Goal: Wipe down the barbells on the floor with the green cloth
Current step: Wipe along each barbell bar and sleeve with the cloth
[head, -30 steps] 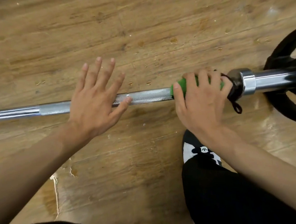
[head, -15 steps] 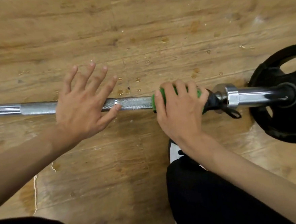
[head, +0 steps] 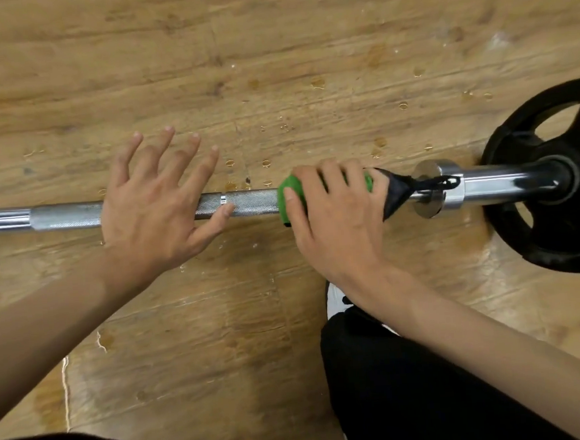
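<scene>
A steel barbell (head: 253, 203) lies left to right across the wooden floor. Its right end carries a black weight plate (head: 563, 224). My right hand (head: 337, 223) is wrapped around the bar just left of the collar, gripping the green cloth (head: 288, 196) against the knurled shaft; a black edge and loop of the cloth stick out to the right. My left hand (head: 158, 215) rests flat on the bar further left, fingers spread, holding nothing.
Small water drops (head: 316, 82) dot the wooden floor beyond the bar, and a wet streak (head: 66, 373) runs near my left forearm. My knee in black trousers (head: 414, 393) and a white shoe (head: 335, 300) sit under my right arm.
My right hand with the cloth has slid left along the bar, away from the collar, and the view has shifted so more of the weight plate shows. My left hand stays flat on the bar.
</scene>
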A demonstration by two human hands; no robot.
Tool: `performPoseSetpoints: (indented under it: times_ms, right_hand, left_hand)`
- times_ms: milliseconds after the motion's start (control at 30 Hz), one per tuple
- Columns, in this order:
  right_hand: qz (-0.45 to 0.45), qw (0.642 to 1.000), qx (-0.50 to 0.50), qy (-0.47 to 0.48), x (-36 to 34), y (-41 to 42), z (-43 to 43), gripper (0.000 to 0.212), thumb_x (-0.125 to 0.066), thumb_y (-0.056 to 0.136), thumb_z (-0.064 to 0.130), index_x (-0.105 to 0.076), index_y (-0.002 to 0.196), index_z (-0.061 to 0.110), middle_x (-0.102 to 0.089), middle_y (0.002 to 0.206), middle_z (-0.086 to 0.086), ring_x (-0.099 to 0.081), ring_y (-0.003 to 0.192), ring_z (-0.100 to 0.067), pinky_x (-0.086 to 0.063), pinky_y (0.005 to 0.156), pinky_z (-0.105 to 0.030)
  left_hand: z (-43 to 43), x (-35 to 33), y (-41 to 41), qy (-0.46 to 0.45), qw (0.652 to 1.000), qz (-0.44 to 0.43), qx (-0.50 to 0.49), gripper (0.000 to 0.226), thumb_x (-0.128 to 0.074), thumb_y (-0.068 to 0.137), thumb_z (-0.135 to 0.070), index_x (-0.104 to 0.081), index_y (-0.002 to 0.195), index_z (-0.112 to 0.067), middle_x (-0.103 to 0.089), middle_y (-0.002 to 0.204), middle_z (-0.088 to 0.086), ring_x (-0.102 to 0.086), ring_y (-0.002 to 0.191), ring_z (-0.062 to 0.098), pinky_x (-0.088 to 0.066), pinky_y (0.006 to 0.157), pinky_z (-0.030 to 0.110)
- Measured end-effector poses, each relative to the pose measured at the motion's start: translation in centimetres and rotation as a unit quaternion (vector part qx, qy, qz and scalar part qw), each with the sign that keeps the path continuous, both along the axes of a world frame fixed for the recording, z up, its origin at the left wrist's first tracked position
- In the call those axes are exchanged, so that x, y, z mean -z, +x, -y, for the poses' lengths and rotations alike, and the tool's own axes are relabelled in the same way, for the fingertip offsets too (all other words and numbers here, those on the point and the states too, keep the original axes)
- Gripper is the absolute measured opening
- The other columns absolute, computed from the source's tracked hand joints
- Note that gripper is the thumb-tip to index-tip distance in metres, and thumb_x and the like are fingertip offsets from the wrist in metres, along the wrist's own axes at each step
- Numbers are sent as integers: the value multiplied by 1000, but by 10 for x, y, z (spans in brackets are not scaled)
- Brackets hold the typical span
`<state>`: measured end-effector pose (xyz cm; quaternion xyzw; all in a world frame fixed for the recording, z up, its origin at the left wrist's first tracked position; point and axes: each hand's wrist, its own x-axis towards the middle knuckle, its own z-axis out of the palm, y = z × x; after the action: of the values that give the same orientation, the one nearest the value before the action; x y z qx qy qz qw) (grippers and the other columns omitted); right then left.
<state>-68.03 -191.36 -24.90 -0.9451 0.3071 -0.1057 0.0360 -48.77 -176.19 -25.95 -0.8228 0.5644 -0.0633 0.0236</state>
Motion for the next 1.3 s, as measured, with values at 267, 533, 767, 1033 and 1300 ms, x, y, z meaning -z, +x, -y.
performPoseSetpoints:
  times_ms: [267, 533, 767, 1033, 1300]
  right_hand:
    - [30, 994, 103, 5, 7, -14, 30, 44, -47, 102, 49, -70, 116, 15, -65, 110, -9, -55, 107, -33, -34, 108, -57]
    - [32, 998, -44, -9, 8, 22, 41, 41, -47, 105, 47, -66, 124, 16, -66, 110, -8, -58, 101, -32, -39, 94, -49]
    - [62, 990, 118, -44, 11, 36, 58, 34, -46, 105, 40, -70, 107, 16, -66, 102, -8, -55, 99, -33, -36, 94, -50]
    - [66, 998, 1, -8, 11, 34, 85, 41, -49, 106, 46, -68, 125, 16, -66, 112, -9, -58, 107, -33, -33, 112, -51]
    - [59, 996, 51, -53, 11, 100, 79, 34, -42, 108, 33, -70, 100, 15, -68, 99, -6, -58, 94, -34, -38, 90, -49]
  left_hand:
    - [16, 2, 14, -13, 1000, -1, -9, 77, -27, 102, -69, -52, 148, -12, -55, 151, 16, -41, 146, 43, -21, 123, 58]
    - [37, 1, 38, -18, 999, -15, -24, 79, -17, 104, -67, -55, 146, -12, -59, 147, 16, -38, 147, 41, -11, 125, 58]
    - [51, 4, 50, -33, 999, -7, -34, 69, -29, 103, -63, -59, 142, -14, -63, 143, 11, -42, 145, 38, -13, 124, 55]
    - [73, 2, 69, -33, 998, -17, -44, 68, -31, 102, -60, -62, 140, -13, -66, 139, 13, -44, 142, 41, -16, 122, 57]
    - [90, -3, 86, -22, 998, -33, -52, 67, -35, 98, -59, -66, 135, -13, -69, 133, 13, -49, 138, 40, -22, 119, 58]
